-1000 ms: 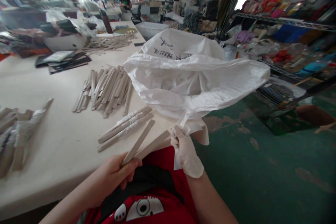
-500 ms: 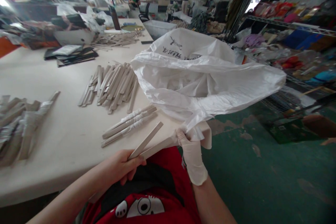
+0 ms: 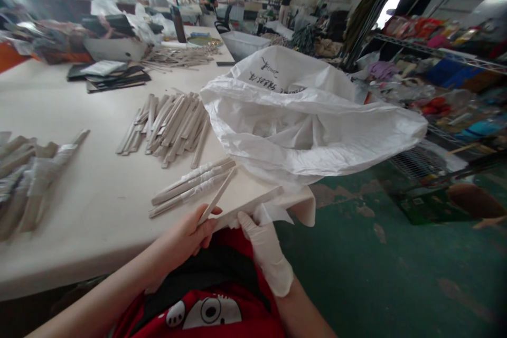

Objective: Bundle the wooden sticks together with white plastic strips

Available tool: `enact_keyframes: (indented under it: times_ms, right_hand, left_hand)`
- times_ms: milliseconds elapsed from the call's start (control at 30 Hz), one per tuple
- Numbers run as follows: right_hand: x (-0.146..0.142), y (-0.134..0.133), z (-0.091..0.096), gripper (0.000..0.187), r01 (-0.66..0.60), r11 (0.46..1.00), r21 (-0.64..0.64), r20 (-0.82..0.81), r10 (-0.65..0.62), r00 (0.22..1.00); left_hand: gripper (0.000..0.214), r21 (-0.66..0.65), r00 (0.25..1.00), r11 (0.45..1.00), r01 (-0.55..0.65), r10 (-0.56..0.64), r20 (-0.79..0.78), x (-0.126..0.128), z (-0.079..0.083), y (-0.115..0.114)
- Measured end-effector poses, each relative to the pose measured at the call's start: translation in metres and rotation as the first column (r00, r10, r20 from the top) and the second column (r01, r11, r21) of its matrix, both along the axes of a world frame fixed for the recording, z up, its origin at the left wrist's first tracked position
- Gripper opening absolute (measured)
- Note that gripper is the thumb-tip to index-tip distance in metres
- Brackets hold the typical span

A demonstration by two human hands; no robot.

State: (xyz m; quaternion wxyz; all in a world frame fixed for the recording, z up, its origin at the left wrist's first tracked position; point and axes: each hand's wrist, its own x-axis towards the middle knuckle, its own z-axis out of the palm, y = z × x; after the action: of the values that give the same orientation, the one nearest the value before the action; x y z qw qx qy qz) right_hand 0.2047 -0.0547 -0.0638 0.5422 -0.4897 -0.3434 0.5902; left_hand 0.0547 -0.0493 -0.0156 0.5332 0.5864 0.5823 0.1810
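My bare left hand (image 3: 198, 229) is closed on two flat beige strips. One short strip (image 3: 218, 196) slants up from its fingers, while a longer strip (image 3: 253, 202) reaches right, past my right hand. My right hand (image 3: 266, 251), in a white glove, pinches that longer strip close to my left hand. A piece of thin white plastic film (image 3: 277, 214) hangs at its fingers. Just beyond, on the table, lie beige strips wrapped in film (image 3: 194, 185). A large open white sack (image 3: 336, 156) rests at the table's right corner.
A pile of loose beige strips (image 3: 174, 127) lies on the table (image 3: 106, 185). Wrapped bundles (image 3: 37, 179) are at the left, dark flat sheets (image 3: 114, 82) behind. A wire shelf (image 3: 443, 47) stands right. Other people are far back.
My right hand has moved left and slightly down along the longer strip, nearer my left hand. The film moved with it, and the strip's far end now shows. My left hand shifted slightly.
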Motion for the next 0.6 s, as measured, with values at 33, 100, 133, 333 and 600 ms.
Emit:
enact_keyframes:
  times_ms: [33, 100, 133, 333, 600]
  right_hand:
    - [-0.003, 0.000, 0.004, 0.027, -0.077, 0.997, 0.022, 0.007, 0.077, 0.997]
    - [-0.005, 0.001, 0.012, 0.027, -0.238, 0.968, 0.081, 0.025, 0.236, 0.971]
    - [-0.003, 0.002, 0.015, 0.028, -0.262, 0.960, 0.101, 0.006, 0.263, 0.965]
    - [0.002, 0.013, 0.003, 0.033, 0.085, 0.996, -0.002, -0.236, -0.083, 0.968]
    - [-0.005, -0.008, -0.012, 0.030, -0.175, 0.984, -0.034, -0.247, 0.161, 0.956]
  left_hand:
    - [0.035, 0.038, 0.999, 0.999, -0.034, 0.034, -0.006, -0.001, 0.000, 0.000]
    - [0.031, 0.090, 0.997, 0.993, -0.071, 0.073, -0.022, -0.007, 0.000, 0.000]
    - [0.030, 0.105, 0.996, 0.992, -0.071, 0.076, -0.040, -0.011, 0.000, -0.001]
    - [0.029, 0.179, 0.980, 0.983, -0.042, 0.075, -0.182, -0.018, -0.007, -0.008]
    - [0.034, 0.346, 0.822, 0.925, 0.155, 0.073, -0.565, -0.041, -0.002, -0.003]
